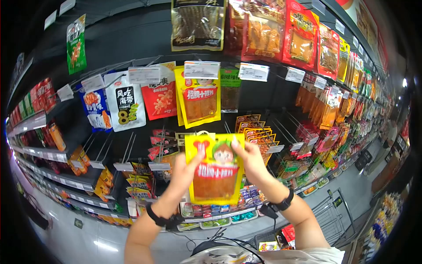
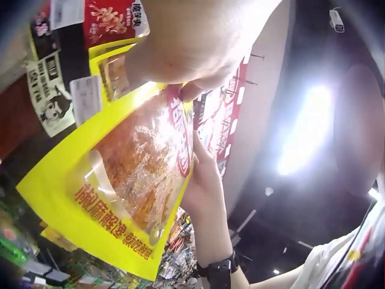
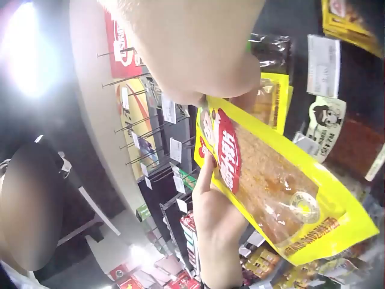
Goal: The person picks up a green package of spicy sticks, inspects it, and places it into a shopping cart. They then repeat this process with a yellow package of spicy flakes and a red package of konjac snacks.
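Observation:
A yellow snack packet [image 1: 215,176] with a clear window over flat brown food is held upright before the shelf, seen also in both wrist views. On its left side my left hand [image 1: 182,172] grips it, thumb on the printed front. The right hand [image 1: 255,165] pinches the upper right edge, its thumb also on the front. The fingers behind the packet are hidden. A matching yellow packet [image 1: 200,99] hangs on the rack just above, beside a red packet [image 1: 161,94] and a white packet [image 1: 125,103].
Price tags [image 1: 202,69] and metal hooks jut out from the rack. Smaller orange packets [image 1: 257,132] hang to the right of the held one. A wire shopping cart [image 1: 334,215] stands at the lower right, and a basket [image 1: 263,240] with packets sits below.

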`<state>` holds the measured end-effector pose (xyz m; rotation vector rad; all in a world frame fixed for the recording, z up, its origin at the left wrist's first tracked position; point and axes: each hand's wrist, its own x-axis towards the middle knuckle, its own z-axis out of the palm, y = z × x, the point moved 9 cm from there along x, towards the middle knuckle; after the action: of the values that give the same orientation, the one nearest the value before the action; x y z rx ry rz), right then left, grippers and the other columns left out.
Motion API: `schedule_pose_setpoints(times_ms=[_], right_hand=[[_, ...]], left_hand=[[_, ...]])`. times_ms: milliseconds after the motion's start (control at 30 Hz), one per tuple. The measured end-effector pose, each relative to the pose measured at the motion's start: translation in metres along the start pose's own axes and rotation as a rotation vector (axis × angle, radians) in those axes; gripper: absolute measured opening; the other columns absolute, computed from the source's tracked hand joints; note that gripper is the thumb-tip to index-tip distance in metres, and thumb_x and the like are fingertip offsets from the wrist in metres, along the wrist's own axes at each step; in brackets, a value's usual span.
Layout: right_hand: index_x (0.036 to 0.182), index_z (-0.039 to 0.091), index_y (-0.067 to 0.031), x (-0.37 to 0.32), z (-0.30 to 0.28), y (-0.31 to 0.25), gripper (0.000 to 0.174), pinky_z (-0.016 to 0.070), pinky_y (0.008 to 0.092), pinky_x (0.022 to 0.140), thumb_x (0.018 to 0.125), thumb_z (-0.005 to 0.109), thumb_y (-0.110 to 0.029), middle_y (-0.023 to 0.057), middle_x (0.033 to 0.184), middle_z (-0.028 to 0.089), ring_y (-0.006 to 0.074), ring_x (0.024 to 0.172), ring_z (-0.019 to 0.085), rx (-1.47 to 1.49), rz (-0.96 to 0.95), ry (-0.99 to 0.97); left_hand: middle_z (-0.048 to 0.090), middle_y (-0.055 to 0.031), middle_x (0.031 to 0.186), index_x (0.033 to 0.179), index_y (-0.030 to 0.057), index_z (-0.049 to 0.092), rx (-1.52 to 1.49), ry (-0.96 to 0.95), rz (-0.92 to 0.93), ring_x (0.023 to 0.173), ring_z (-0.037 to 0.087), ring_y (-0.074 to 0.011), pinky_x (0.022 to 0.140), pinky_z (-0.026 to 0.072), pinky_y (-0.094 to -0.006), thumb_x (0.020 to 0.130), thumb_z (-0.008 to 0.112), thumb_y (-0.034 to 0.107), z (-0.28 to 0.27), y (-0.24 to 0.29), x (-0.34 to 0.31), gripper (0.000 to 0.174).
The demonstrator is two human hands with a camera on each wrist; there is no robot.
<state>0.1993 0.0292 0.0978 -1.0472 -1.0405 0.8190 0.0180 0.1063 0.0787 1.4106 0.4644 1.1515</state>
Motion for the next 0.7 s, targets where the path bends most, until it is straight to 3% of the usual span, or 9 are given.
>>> schedule_pose_setpoints(times_ms=[100, 233, 433, 533, 633, 667, 700], right_hand=[[0.104, 0.07, -0.0004, 0.039, 0.015, -0.038, 0.03, 0.0487, 0.0249, 0.074, 0.098, 0.062, -0.029, 0.0014, 0.096, 0.071, 0.0058, 0.083, 0.061, 0.03, -0.103, 0.046], [0.106, 0.069, -0.0016, 0.083, 0.039, -0.069, 0.027, 0.049, 0.0254, 0.075, 0.097, 0.062, -0.026, 0.0026, 0.098, 0.071, 0.0072, 0.084, 0.062, 0.085, -0.198, 0.039], [0.105, 0.068, -0.0021, 0.114, 0.051, -0.078, 0.027, 0.0497, 0.0284, 0.081, 0.097, 0.062, -0.027, 0.005, 0.1, 0.07, 0.0128, 0.09, 0.065, 0.023, -0.301, 0.077], [0.112, 0.064, -0.0016, 0.118, 0.059, -0.083, 0.028, 0.053, 0.034, 0.087, 0.099, 0.059, -0.026, 0.0082, 0.108, 0.069, 0.018, 0.098, 0.066, 0.029, -0.328, 0.082], [0.119, 0.06, -0.0005, 0.123, 0.054, -0.091, 0.032, 0.053, 0.0403, 0.091, 0.101, 0.054, -0.026, 0.0108, 0.114, 0.067, 0.0219, 0.103, 0.065, -0.023, -0.397, 0.078], [0.12, 0.059, -0.0004, 0.124, 0.053, -0.095, 0.032, 0.0527, 0.0404, 0.092, 0.101, 0.054, -0.025, 0.0112, 0.115, 0.066, 0.0222, 0.104, 0.065, -0.013, -0.42, 0.098], [0.121, 0.059, -0.0003, 0.122, 0.054, -0.102, 0.031, 0.0525, 0.0405, 0.093, 0.101, 0.053, -0.024, 0.0116, 0.116, 0.066, 0.0225, 0.104, 0.065, -0.002, -0.445, 0.12]], left_hand=[[0.071, -0.0053, 0.099, 0.107, -0.0018, 0.067, -0.192, -0.064, 0.05, 0.086, 0.066, -0.0095, 0.078, 0.0519, -0.0264, 0.096, 0.063, 0.019, 0.002, 0.043, 0.048, 0.024], [0.071, -0.0059, 0.1, 0.109, -0.0026, 0.067, -0.03, -0.054, 0.249, 0.088, 0.066, -0.01, 0.077, 0.052, -0.0267, 0.096, 0.063, 0.02, -0.012, 0.093, 0.091, 0.026], [0.073, -0.0075, 0.087, 0.102, -0.0051, 0.068, 0.076, 0.012, 0.384, 0.079, 0.066, -0.0097, 0.07, 0.0509, -0.0279, 0.094, 0.064, 0.019, -0.034, 0.103, 0.119, 0.026], [0.072, -0.0104, 0.084, 0.099, -0.0058, 0.068, 0.153, 0.029, 0.44, 0.075, 0.067, -0.0115, 0.067, 0.0499, -0.0303, 0.093, 0.065, 0.023, -0.039, 0.102, 0.131, 0.03], [0.067, -0.0233, 0.078, 0.09, -0.0054, 0.067, 0.027, 0.015, 0.444, 0.073, 0.066, -0.0374, 0.065, 0.049, -0.0433, 0.088, 0.067, 0.028, -0.036, 0.109, 0.135, 0.033], [0.072, -0.0129, 0.084, 0.096, -0.007, 0.067, 0.09, 0.008, 0.455, 0.074, 0.067, -0.0133, 0.066, 0.0498, -0.0311, 0.092, 0.065, 0.022, -0.034, 0.113, 0.136, 0.029], [0.072, -0.0131, 0.084, 0.096, -0.007, 0.067, 0.113, 0.018, 0.476, 0.073, 0.067, -0.0138, 0.066, 0.0499, -0.0312, 0.092, 0.065, 0.021, -0.032, 0.115, 0.139, 0.029]])
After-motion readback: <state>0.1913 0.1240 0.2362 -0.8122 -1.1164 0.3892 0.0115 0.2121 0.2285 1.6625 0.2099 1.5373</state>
